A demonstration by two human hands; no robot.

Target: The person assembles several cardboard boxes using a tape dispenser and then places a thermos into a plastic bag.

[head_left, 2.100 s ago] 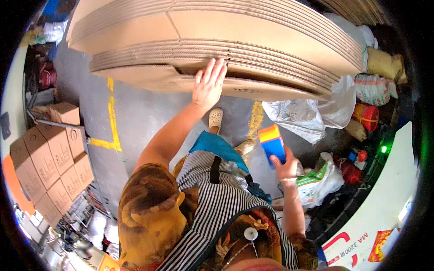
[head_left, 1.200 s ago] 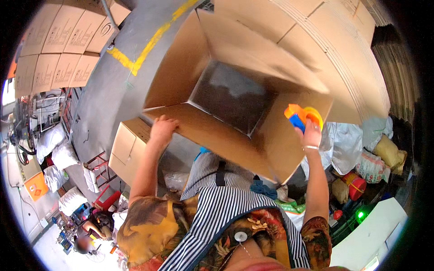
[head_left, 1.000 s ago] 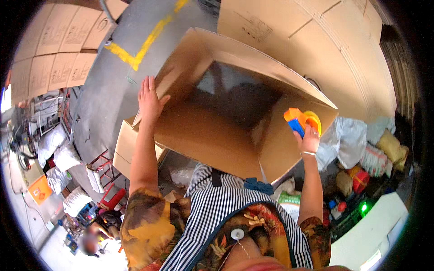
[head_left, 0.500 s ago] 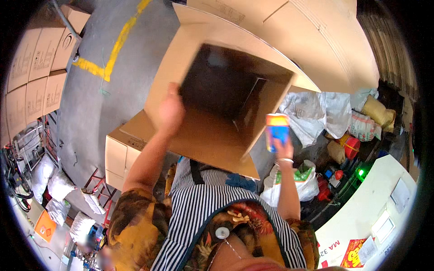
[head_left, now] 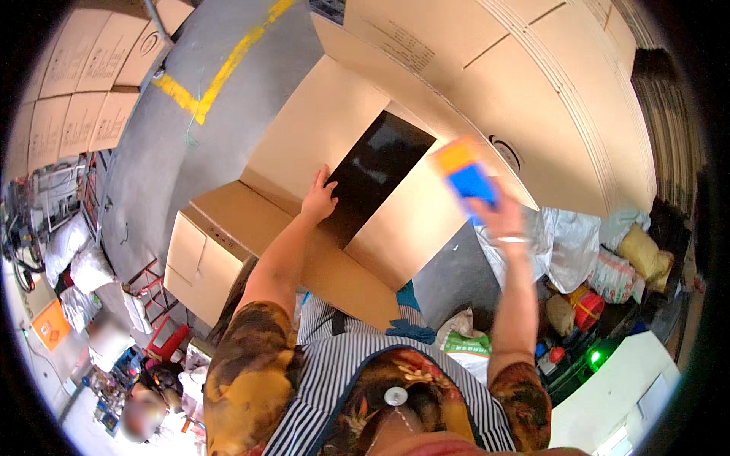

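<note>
A large open cardboard carton (head_left: 312,114) stands in front of me, its flaps spread outward around a dark opening. My left hand (head_left: 320,200) rests at the left edge of that opening, fingers stretched out against the cardboard. To the right, my right hand (head_left: 498,213) is closed around a hand-sized orange-and-blue object (head_left: 470,181), held above the carton's right side. Motion blurs this object, and its kind cannot be made out.
Large flat cardboard sheets (head_left: 525,99) lean beyond the carton. Another carton (head_left: 199,258) sits at its left. White sacks (head_left: 570,243) lie on the right, near a white surface (head_left: 623,395). Stacked boxes (head_left: 84,83) stand far left. Someone else (head_left: 144,410) is at lower left.
My right hand has moved up and to the right with the orange-and-blue object. My left hand has come down onto the opening's edge. The carton has changed its angle in view.
</note>
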